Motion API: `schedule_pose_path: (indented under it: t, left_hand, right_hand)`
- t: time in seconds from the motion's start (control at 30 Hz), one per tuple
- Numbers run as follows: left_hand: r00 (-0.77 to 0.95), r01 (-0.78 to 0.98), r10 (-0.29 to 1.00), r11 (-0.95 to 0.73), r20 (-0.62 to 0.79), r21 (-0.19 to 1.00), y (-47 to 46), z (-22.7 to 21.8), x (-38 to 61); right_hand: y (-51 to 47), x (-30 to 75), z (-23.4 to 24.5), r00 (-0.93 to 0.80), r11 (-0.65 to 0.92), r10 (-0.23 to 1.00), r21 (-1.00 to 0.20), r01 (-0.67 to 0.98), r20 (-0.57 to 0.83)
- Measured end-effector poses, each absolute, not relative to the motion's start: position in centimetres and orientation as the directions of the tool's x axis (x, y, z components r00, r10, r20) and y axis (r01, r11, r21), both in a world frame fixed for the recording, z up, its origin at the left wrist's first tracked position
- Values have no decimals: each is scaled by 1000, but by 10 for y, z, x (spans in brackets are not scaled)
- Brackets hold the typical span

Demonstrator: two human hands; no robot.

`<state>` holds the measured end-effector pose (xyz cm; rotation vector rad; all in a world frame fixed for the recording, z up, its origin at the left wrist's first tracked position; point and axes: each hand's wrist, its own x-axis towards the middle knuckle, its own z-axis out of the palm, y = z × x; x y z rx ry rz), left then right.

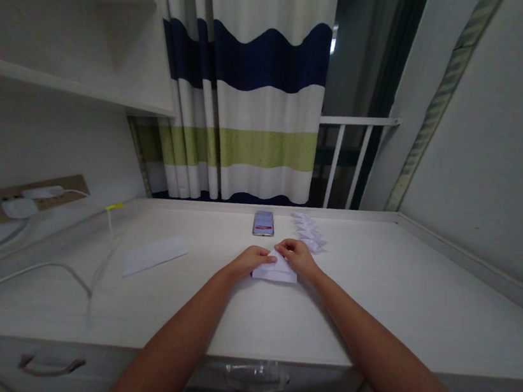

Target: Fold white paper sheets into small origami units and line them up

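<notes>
A small folded white paper (275, 272) lies on the white desk (373, 301), in the middle. My left hand (251, 261) rests on its left edge with fingers pressed down on it. My right hand (298, 255) pinches the paper's upper fold, fingers curled together. Both hands touch the same paper. Just beyond them lies a phone (264, 223) with its screen lit, and to its right a row of several small folded white papers (309, 232).
A flat white paper strip (154, 254) lies to the left. White cables (40, 270) run from a wall socket (25, 198) across the desk's left side. A striped curtain (256, 92) and a white railing (347, 162) stand behind. Drawer handles (51, 364) sit below the front edge.
</notes>
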<state>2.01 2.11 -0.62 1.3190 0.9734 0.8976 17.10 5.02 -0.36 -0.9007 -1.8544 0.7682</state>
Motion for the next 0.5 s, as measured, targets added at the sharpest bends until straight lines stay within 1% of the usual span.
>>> schedule_pose_path:
  t: [0.07,0.2,0.37,0.5]
  left_hand:
    - [348,15,936,62,-64,998,22,-6,20]
    - [338,11,939,57,-57,998,25,-9,20]
    - [312,42,949,42,-53,998,27,-13,19]
    - [306,83,951,26,-50,996,28,-13,19]
  right_hand:
    - [50,171,-3,-315,526,839,-810,259,444]
    - [50,170,-2,-315,460,870,-853,248,378]
    - [52,170,-5,-342,531,834,-799,281,434]
    - [51,170,-6,-332,543,830,-787,293,448]
